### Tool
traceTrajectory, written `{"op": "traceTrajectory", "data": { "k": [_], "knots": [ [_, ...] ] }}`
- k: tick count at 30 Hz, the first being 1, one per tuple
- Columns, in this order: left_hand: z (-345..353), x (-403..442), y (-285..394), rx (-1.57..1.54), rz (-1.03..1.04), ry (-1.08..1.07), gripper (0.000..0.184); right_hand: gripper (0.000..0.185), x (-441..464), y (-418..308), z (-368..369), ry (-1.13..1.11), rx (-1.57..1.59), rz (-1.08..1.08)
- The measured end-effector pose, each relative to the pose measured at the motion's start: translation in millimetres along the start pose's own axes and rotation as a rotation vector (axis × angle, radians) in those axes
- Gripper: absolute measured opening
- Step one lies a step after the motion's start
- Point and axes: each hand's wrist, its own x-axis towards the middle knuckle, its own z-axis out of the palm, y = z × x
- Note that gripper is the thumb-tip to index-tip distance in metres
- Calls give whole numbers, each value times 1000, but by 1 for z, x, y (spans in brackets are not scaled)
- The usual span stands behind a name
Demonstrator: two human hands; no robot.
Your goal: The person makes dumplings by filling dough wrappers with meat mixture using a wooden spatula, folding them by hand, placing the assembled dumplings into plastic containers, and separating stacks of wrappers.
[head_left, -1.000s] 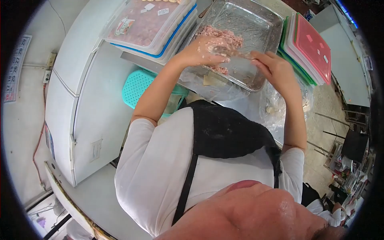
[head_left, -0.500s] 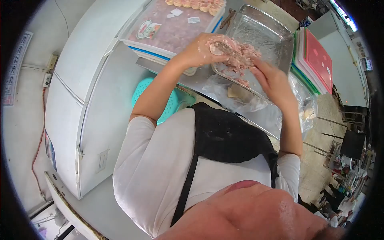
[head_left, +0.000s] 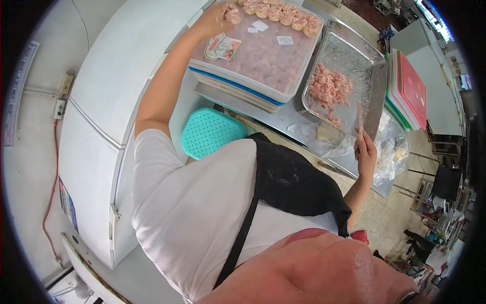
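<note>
Main risk: the container stack (head_left: 273,87) sits close to the table (head_left: 228,100) edge, so a forearm bump could shift it; crowding could smear the filled pieces (head_left: 286,16) lining its far edge. Left hand (head_left: 215,20): fingers grasp a small filled piece (head_left: 232,15) (poorly resolved). Right hand (head_left: 365,149): fingers grasp a flat tool (head_left: 360,119) over the tray (head_left: 378,83) rim. Room: lid nearside of the row; tray beyond the mince (head_left: 329,87).

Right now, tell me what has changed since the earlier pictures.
The left hand has moved leftward from the tray to the stacked boxes, a filled dumpling in its fingers. The right hand has drawn the spatula away from it. No new hold or release shows. The meat stays in the tray.
</note>
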Motion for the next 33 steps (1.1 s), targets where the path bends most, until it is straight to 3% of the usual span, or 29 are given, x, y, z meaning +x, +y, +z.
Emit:
{"op": "traceTrajectory", "data": {
  "k": [2, 5, 8, 11, 14, 17, 20, 23, 26, 29, 31, 33],
  "knots": [
    [-3, 19, -7, -58, -114, 6, 49, 32, -10, 20, -2, 31, 72, 26],
    [-16, 26, 33, -259, -152, 69, 75, 33, -22, 17, 8, 86, 93, 49],
    [22, 54, -10, -66, -115, 169, 78, 33, -28, 11, 12, 87, 102, 17],
    [24, 65, -8, -143, -148, 64, 84, 33, -32, 8, 12, 107, 76, 25],
    [9, 72, 1, 2, -265, -204, 92, 32, -37, 9, 12, 113, 55, 58],
    [29, 93, -40, -111, -70, -196, 97, 30, -34, 12, 12, 108, 33, 93],
    [34, 90, -75, -385, 219, 89, 51, 33, -21, -2, 13, 116, -24, 153],
    [11, 81, -69, -59, 63, -68, 60, 35, 2, -2, 4, 116, -165, 76],
    [16, 84, -66, -111, -39, -86, 67, 40, 28, -9, -7, -10, -351, -67],
    [31, 112, -134, 493, 799, 213, 66, 40, 60, -25, -38, -110, -900, -271],
    [13, 68, -39, 350, 110, 97, 57, 41, 84, -21, -65, -173, -1249, -282],
    [0, 33, 46, 286, 195, 184, 43, 46, 103, -7, -89, -249, -1421, -225]
  ]
}}
